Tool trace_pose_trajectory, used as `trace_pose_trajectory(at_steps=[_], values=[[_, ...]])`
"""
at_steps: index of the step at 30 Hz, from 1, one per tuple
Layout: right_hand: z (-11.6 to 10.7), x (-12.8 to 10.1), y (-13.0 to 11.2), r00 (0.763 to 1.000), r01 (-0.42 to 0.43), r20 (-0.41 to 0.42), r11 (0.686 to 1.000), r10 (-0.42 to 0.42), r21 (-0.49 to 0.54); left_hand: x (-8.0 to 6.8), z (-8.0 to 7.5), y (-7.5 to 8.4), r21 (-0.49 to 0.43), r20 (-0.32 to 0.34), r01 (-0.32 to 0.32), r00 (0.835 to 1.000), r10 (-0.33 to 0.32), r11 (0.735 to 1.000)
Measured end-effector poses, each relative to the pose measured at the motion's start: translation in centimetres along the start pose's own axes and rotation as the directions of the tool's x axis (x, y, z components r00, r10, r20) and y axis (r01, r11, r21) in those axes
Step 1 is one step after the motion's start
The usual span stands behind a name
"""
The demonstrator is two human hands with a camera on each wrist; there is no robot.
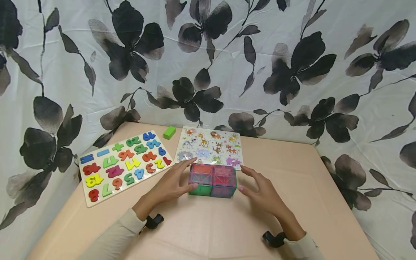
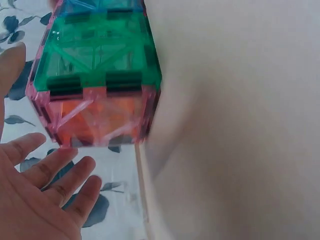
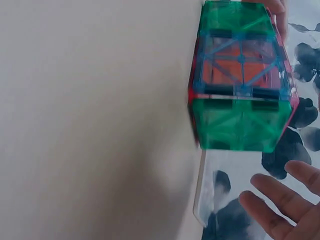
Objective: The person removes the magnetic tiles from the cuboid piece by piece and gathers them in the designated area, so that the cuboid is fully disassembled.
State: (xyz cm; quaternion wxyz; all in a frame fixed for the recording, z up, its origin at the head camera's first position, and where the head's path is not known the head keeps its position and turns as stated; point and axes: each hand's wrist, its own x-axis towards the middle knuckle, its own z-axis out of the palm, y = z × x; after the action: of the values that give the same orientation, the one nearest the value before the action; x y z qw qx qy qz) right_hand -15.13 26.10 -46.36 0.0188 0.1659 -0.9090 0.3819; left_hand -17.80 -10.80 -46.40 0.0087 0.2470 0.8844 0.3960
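Number puzzle board (image 1: 125, 164): lies flat at the left of the table (image 1: 227, 231), coloured digits seated in it, one corner near the table's left edge.

Green block (image 1: 169, 132): small, alone, at the far edge between the two boards.

Animal puzzle board (image 1: 209, 147): flat, centre rear, just behind the tile box.

Left hand (image 1: 172, 184): fingers spread and nearly straight, fingertips resting on the left end and top edge of the box, thumb at its near lower corner. The left wrist view shows an open palm (image 2: 35, 200) beside the box, not wrapped round it.

Magnetic tile box (image 1: 212, 180): two joined translucent cubes, pink-red tops, green and pink fronts, standing on the table at centre, between the two hands.

Right hand (image 1: 261, 191): fingers spread and relaxed, just beside the box's right end; actual contact cannot be told.

Flower-print cloth (image 1: 292, 72): hangs behind and around the table.
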Motion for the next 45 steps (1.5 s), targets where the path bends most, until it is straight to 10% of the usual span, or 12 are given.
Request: trace_pose_trajectory(at_steps=[8, 32, 45], values=[[1.0, 1.1, 0.3, 0.996, 0.058, 0.061, 0.994, -0.063, 0.09, 0.3, 0.5, -0.5, -0.149, 0.022, 0.021, 1.0, -0.018, 0.989], [0.6, 2.1, 1.4, 0.98, 0.069, 0.167, 0.973, -0.107, 0.219, 0.5, 0.5, -1.2, -0.19, 0.036, 0.019, 0.999, -0.012, 0.982], [1.5, 2.3, 0.6, 0.996, 0.052, 0.06, 0.988, -0.062, 0.146, 0.5, 0.6, -1.3, -0.185, 0.032, 0.015, 0.999, -0.009, 0.983]])
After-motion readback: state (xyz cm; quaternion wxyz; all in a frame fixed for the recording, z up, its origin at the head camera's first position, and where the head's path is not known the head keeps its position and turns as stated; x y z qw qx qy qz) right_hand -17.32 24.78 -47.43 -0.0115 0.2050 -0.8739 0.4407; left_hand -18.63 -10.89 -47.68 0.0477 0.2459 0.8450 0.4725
